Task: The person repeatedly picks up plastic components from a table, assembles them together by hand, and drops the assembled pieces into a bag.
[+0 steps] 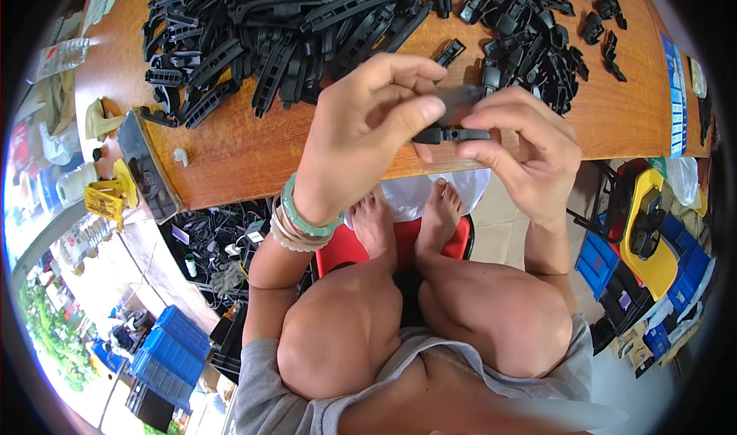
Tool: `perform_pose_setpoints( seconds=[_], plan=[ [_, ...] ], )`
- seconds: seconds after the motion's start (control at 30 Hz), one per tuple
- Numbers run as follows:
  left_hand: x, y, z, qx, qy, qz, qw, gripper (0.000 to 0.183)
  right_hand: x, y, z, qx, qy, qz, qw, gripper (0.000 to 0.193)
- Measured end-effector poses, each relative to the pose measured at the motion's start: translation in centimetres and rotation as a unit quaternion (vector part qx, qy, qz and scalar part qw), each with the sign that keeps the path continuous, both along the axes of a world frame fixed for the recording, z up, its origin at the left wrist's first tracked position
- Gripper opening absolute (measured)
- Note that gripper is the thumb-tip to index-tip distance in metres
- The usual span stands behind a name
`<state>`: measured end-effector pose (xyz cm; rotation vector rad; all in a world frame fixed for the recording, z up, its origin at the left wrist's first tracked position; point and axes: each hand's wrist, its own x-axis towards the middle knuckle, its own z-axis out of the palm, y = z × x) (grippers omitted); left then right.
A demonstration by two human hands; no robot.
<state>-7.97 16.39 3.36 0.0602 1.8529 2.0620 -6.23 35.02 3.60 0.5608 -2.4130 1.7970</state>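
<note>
Just over the table's near edge, a small black plastic part (451,134) is held between my two hands. My left hand (368,116), with beaded and green bangles at its wrist, is closed around the part's left end, the thumb above. At the other end, the thumb and fingers of my right hand (530,143) pinch it. A dark, motion-blurred patch (461,97) shows between the hands; what it is I cannot make out. Behind my hands lies a heap of long, ribbed black plastic pieces (269,67). Smaller black clip-like pieces (530,59) are piled to its right.
The wooden table (223,159) carries a small white object (180,156) near its left edge. A yellow holder (111,197) is off to the left. Blue crates (169,354) stand at lower left. To the right is a yellow chair (652,243). My feet rest on a red surface (453,243).
</note>
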Motion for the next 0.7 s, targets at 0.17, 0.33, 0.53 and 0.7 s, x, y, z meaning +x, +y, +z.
perform_pose_setpoints(
  seconds=[0.17,0.33,0.53,0.7],
  plan=[
    [0.2,0.1,1.0,-0.027,0.042,-0.067,0.997,0.028,0.3,0.4,-0.2,0.043,0.03,-0.039,0.998,0.02],
    [1.4,0.7,-0.5,-0.164,0.277,-0.043,0.946,0.039,1.1,0.2,-0.7,-0.009,0.013,-0.076,0.997,0.019],
    [1.5,0.5,-0.8,-0.167,0.329,-0.048,0.928,0.036,1.3,0.3,-1.0,-0.023,0.042,-0.074,0.996,0.03],
    [1.8,0.4,-0.6,-0.17,0.348,-0.046,0.921,0.037,0.9,0.6,-0.8,-0.061,-0.063,0.013,0.996,0.047]
  ],
)
